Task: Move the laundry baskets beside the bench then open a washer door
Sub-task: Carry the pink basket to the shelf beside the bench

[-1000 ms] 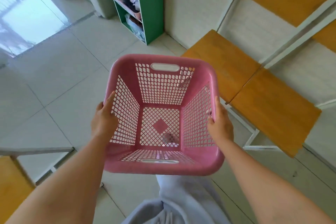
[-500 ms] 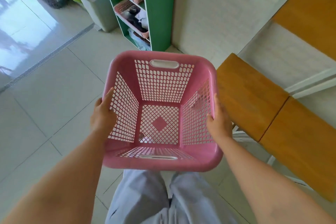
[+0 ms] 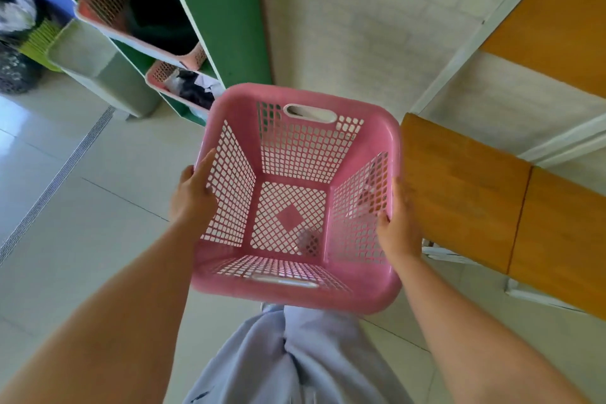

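Basket (image 3: pixel 296 193) first: we hold a pink, empty, open-weave one up off the floor (image 3: pixel 98 207), in front of our legs (image 3: pixel 295 361), with nothing under it but tile. Our left hand (image 3: pixel 191 197) grips the left rim, thumb lying along the top edge and the fingers hidden outside the wall. Our right hand (image 3: pixel 398 223) clasps the right rim the same way, so both hands are closed on the basket and neither is free. The bench (image 3: pixel 465 187), with its orange wooden seat on a white frame, sits just to the right of the basket; the right rim nearly overlaps the bench's near end as seen from above, though we cannot tell whether they touch. Ahead and to the left stands a green shelf (image 3: pixel 226 20) with more pink baskets in its cubbies, and a grey bin (image 3: pixel 101 72) beside it. As we judge it, the first part of the task is under way but not finished: this basket is carried and near the bench, not yet set down beside it. The task speaks of baskets in the plural, so others may still need fetching, though which ones we cannot say. No washer shows anywhere here, so the door step has plainly not begun, and we would need at least one hand free for it.
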`<action>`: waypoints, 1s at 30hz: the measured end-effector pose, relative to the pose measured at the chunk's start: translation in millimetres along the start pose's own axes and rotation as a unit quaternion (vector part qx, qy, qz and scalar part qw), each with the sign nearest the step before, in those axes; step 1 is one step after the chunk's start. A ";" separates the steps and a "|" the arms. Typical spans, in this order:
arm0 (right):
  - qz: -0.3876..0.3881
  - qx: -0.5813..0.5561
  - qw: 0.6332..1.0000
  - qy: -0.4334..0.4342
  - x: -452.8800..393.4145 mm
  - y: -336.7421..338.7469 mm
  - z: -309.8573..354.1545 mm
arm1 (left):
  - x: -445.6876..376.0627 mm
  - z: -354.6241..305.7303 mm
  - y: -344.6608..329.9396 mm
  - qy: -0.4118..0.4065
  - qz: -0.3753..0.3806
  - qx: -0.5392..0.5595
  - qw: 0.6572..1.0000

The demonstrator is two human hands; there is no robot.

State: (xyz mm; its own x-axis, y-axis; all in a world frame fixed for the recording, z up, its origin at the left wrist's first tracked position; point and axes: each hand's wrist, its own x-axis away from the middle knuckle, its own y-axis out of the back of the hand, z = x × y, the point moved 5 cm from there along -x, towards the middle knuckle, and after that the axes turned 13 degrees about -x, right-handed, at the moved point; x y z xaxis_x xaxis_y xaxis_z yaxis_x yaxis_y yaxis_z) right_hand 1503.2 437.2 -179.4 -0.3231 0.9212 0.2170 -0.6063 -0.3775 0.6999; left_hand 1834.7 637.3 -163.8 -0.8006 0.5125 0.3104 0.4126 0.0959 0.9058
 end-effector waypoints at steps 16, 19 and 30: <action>-0.068 -0.020 0.989 -0.128 -125.4 -79.3 4.9 | -198.7 -58.9 -46.5 -0.096 0.048 -0.103 0.989; -0.075 -0.023 0.987 -0.143 -144.2 -97.8 -3.2 | -226.3 -66.3 -62.1 -0.115 0.055 -0.114 0.985; -0.125 -0.016 0.981 -0.150 -194.0 -149.7 -45.1 | -300.5 -80.8 -132.1 -0.158 0.066 -0.093 0.981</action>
State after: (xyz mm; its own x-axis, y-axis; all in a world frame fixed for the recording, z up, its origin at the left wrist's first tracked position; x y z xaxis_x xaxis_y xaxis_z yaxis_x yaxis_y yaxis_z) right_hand 1623.9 310.7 -357.0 0.0636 0.9701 0.2344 -0.6637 -0.1343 0.7358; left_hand 1985.6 401.6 -353.5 -0.5583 0.7522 0.3499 0.3934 -0.1314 0.9100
